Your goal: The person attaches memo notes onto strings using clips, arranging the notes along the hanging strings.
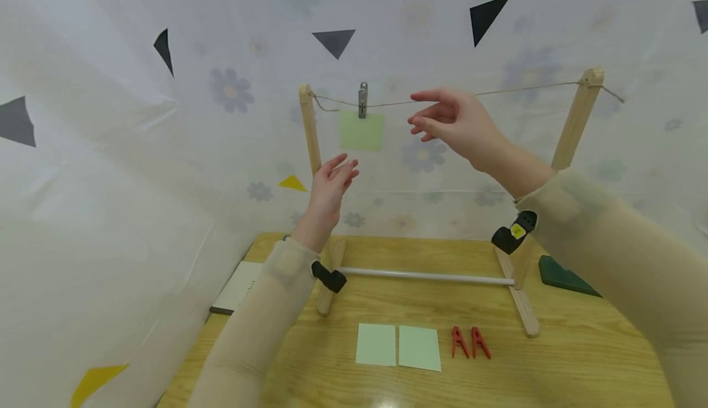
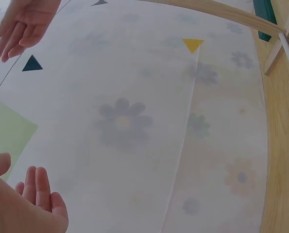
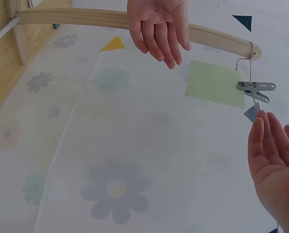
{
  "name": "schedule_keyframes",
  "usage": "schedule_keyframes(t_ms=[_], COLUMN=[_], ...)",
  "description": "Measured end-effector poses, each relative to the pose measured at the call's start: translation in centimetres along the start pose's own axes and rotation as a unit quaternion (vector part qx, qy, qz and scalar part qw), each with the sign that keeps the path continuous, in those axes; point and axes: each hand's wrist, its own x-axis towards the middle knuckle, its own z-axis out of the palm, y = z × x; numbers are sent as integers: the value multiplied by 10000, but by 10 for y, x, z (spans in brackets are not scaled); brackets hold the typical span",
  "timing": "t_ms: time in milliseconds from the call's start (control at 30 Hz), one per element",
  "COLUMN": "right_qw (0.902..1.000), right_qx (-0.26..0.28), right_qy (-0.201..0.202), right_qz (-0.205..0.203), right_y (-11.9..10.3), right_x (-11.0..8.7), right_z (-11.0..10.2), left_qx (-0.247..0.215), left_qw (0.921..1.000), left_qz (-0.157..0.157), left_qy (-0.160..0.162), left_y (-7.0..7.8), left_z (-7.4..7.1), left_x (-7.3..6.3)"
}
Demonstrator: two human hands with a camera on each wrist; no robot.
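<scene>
A pale green paper square (image 1: 361,133) hangs from the string (image 1: 525,89), held by a metal clip (image 1: 362,101) near the left post. Below and left of the paper, my left hand (image 1: 330,193) is raised with relaxed fingers and holds nothing. My right hand (image 1: 456,122) is up by the string, right of the paper, its fingers loosely bent and nothing between them. In the right wrist view the clip (image 3: 256,89) grips the paper's edge, apart from the right fingertips. The left wrist view shows part of the green paper (image 2: 10,136) beyond the left thumb.
Two pale green paper squares (image 1: 376,345) lie side by side on the wooden table (image 1: 310,359). Two red clothespins (image 1: 460,342) are right of them. A white rod (image 1: 426,275) joins the wooden stand's feet. A notebook (image 1: 238,286) lies left, a dark green object (image 1: 566,276) right.
</scene>
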Motion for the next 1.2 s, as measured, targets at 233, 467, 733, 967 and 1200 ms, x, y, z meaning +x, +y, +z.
schedule_keyframes(t_ms=[233, 467, 733, 967, 1200], right_qw=[9997, 9995, 9978, 9957, 9950], right_qx=[-108, 19, -176, -174, -140], right_qy=[-142, -296, -533, -797, -826], right_qz=[140, 114, 361, 430, 543], right_y=[13, 29, 53, 73, 91], right_x=[-15, -35, -61, -87, -105], right_z=[0, 2, 4, 13, 13], left_qx=[290, 625, 748, 739, 916], left_qw=[9994, 9970, 9947, 9953, 9930], left_qz=[-82, -120, -339, -359, -503], left_qy=[-193, -449, -624, -510, -551], left_y=[-4, -5, -20, -33, -47], left_z=[-9, -22, -31, -44, -53], left_x=[-11, -30, -43, -51, -58])
